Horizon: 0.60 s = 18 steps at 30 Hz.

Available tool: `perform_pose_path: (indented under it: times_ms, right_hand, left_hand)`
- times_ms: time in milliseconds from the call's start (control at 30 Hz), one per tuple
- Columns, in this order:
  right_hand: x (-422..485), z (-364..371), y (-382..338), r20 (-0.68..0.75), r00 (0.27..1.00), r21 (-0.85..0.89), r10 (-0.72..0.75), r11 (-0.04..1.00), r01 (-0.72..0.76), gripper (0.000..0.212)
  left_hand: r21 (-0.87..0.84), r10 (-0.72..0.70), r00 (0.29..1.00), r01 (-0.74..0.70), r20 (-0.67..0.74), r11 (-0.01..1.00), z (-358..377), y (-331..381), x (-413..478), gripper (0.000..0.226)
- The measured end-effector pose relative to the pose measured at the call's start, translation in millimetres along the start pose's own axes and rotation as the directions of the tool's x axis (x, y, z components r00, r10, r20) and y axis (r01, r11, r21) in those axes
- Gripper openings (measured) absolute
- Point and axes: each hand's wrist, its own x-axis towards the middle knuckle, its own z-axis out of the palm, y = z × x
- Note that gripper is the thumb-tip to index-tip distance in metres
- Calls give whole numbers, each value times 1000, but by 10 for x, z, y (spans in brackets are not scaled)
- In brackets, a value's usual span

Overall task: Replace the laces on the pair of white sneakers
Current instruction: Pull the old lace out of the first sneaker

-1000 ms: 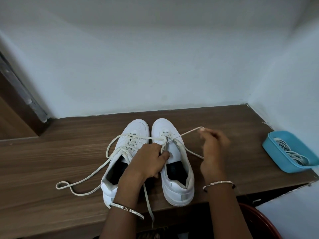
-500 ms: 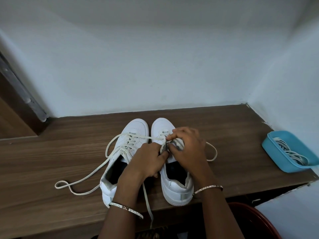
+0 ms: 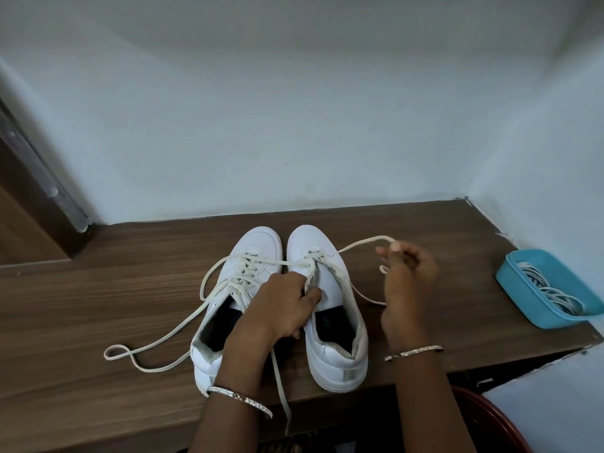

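One head-worn wide-angle view, looking forward and down, close over the bench [image 3: 98,305], facing a wall corner [image 3: 467,197].

A: How's the light?
B: Soft, even, coolish on the wall [image 3: 294,125]; weak shadows on the surface [image 3: 98,305]. Top looks dimmer.
A: Sharp?
B: Mostly; right hand [image 3: 408,279] perhaps slightly blurred. Edges bend, wide-angle.
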Motion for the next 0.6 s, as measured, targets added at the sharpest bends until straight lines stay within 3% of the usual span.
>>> perform_pose_path:
  times_ms: [100,200,300,367,433,500,600]
  right_hand:
    - [110,-128,-18,-92,987,58,130,990,-125,12]
    - [89,-163,-7,34,992,-154,125,981,-118,17]
    - [-6,-122,-4,261,965,-442,-17,887,135,16]
    - [-60,-84,-33,434,899,-474,-53,835,278,18]
    - [-110,-51,-53,561,828,-469,14,829,304,22]
    - [-136,-32,-52,622,781,-503,46,789,354,29]
    - [-144,-27,9,667,745,-503,-7,733,457,34]
  left_hand:
    - [11,15,1000,-15,-12,1000,1,7,-3,35]
    - [44,19,998,-17,-54,999,10,35,1,52]
    - [107,62,968,-37,-242,994,32,61,22,57]
    - [77,87,916,-62,-391,995,40,76,55,45]
    - [92,165,840,-136,-516,986,54,75,111,25]
    - [162,246,789,-187,-562,969,94,34,183,9]
    - [229,280,801,-182,-529,956,204,-60,259,20]
